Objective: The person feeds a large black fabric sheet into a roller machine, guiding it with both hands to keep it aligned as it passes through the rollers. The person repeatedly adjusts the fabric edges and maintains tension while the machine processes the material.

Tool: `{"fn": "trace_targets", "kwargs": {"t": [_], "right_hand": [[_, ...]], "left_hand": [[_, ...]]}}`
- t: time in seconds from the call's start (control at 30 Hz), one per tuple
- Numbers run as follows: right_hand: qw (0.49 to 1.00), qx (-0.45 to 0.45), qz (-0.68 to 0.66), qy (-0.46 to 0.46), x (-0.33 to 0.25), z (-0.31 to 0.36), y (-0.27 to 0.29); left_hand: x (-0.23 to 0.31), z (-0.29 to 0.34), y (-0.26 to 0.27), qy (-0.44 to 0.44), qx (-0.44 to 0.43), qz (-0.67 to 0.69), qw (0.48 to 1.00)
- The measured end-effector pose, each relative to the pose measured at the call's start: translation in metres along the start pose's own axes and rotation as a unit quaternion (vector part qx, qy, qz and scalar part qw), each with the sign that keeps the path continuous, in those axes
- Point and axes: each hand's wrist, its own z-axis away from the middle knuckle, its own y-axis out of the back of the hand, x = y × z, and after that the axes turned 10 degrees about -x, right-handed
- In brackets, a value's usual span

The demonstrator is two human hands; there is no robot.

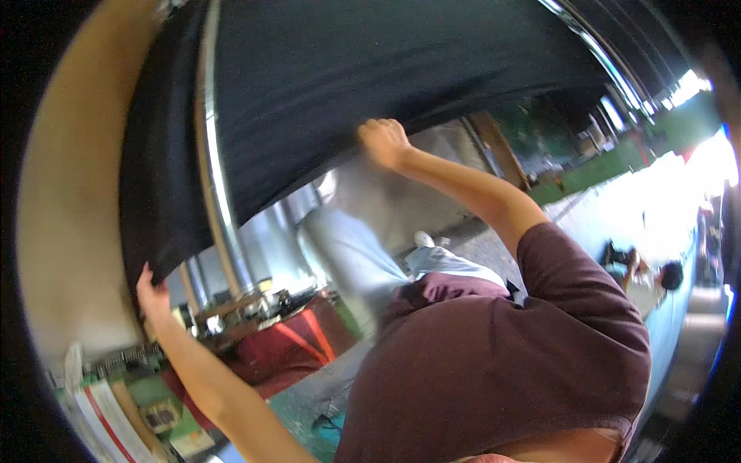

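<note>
Across my view, black cloth [370,69] stretches lengthwise from lower left to upper right; the right hand [388,145] clenches its edge, the left hand [153,299] touches it, grip unclear to me.

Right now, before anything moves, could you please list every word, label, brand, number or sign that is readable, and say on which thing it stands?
There is no readable text in this view.
Black fabric, by the left hand and right hand: no lettering shows.
White red-striped item, lower left: any print is too blurred to read.
Maroon shirt: no lettering shows.
</note>
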Motion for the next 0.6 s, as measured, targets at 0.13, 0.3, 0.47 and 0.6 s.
{"fn": "trace_targets", "kwargs": {"t": [0.13, 0.3, 0.47, 0.6], "right_hand": [[0.991, -0.084, 0.021, -0.100, 0.108, 0.058, 0.009], [0.983, -0.096, -0.034, -0.151, 0.069, 0.097, 0.031], [0.989, -0.013, -0.114, -0.097, 0.041, 0.120, 0.038], [0.986, 0.001, -0.161, -0.039, 0.002, 0.113, 0.046]], "left_hand": [[-0.013, -0.025, 0.066, -0.060, 0.102, -0.107, 0.987], [-0.009, -0.018, 0.065, -0.091, 0.181, -0.010, 0.979], [-0.008, 0.022, -0.056, -0.015, 0.069, -0.094, 0.993], [-0.002, -0.030, 0.091, -0.065, 0.142, 0.002, 0.988]]}}
